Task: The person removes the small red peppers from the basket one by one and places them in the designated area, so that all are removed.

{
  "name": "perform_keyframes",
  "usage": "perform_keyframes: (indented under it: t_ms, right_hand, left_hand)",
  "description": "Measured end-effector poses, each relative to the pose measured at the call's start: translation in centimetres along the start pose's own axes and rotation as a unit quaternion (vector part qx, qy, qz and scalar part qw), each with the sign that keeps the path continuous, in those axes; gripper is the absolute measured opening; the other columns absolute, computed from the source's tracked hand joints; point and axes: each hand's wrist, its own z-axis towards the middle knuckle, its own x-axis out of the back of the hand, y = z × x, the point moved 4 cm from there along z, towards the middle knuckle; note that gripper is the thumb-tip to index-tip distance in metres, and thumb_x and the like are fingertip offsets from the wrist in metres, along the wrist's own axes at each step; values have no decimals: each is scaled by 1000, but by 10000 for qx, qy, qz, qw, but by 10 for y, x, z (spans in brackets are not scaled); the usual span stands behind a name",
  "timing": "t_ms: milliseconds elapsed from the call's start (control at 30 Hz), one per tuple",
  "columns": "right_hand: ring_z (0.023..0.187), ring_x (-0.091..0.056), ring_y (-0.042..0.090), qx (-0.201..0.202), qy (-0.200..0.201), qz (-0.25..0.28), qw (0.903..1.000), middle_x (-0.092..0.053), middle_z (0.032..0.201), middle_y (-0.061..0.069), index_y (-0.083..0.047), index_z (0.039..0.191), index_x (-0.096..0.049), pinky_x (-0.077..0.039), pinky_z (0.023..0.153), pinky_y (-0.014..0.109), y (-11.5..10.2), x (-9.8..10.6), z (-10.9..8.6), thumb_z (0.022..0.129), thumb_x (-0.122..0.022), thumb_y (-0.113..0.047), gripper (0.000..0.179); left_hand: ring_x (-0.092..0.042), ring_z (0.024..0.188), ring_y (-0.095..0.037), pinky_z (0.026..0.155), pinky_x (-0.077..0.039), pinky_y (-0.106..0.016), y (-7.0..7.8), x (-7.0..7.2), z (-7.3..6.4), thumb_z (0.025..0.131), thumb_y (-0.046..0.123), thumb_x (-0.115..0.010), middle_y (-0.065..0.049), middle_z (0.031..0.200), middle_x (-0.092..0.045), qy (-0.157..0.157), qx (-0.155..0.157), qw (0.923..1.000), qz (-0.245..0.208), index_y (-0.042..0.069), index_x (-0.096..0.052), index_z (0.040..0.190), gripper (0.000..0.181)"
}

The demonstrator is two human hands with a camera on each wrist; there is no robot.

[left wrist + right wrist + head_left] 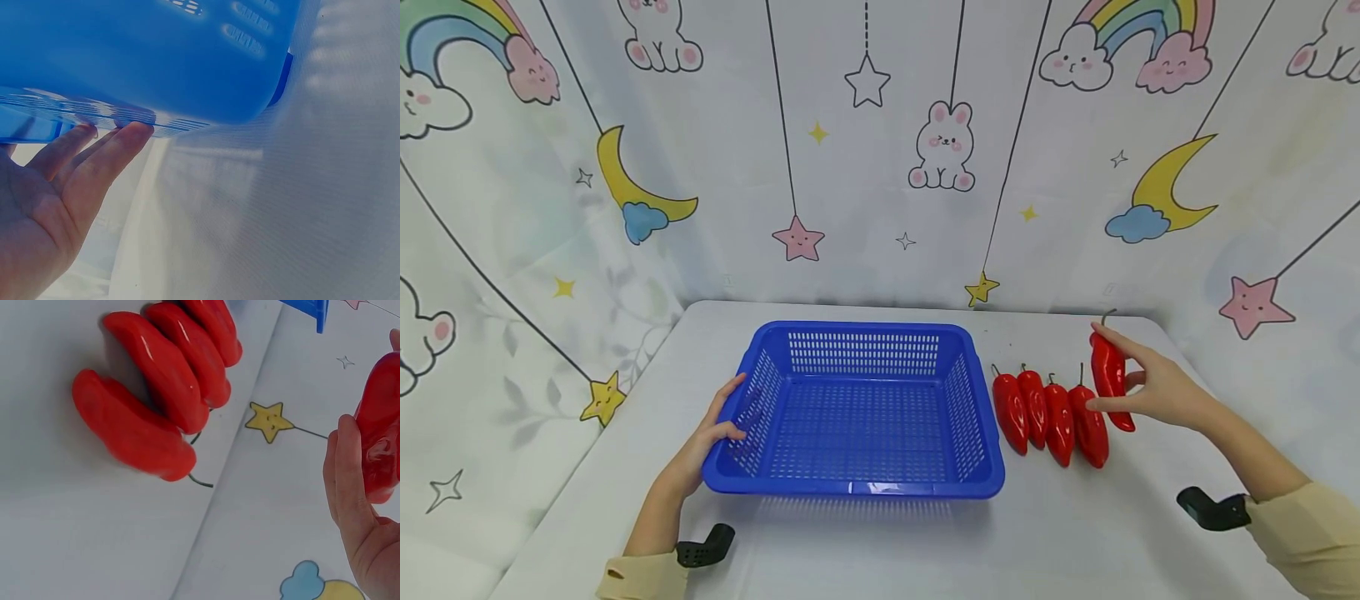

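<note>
A blue plastic basket (850, 487) with slotted walls stands on the table, and nothing lies in it. At its left side my left hand (696, 446) grips the rim; in the left wrist view the fingers (103, 159) lie along the basket's outer wall. My right hand (1165, 387) holds a glossy red chili pepper (1107, 367) between thumb and fingers, its stem pointing up. The right wrist view shows this pepper (380, 419) raised off the table. Just left of it, several similar red peppers (1058, 425) lie side by side in a row, stems toward the back.
A white cloth covers the table (865, 558). Behind it hangs a pale curtain (865, 192) printed with stars, moons, rabbits and rainbows. The row of peppers begins close to the basket's right wall.
</note>
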Motion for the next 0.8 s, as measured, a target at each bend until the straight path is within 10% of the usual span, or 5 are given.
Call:
perform_keyframes:
  t_ms: [800]
  right_hand:
    - [82, -55, 31, -97, -5, -36, 9999, -40, 119, 27, -9, 146, -13, -52, 52, 31, 14, 1, -6, 66, -80, -25, 105]
  left_hand:
    - [-9, 131, -47, 93, -29, -62, 1, 0, 0, 77, 16, -43, -12, 151, 9, -38, 30, 10000, -65, 36, -4, 145, 81]
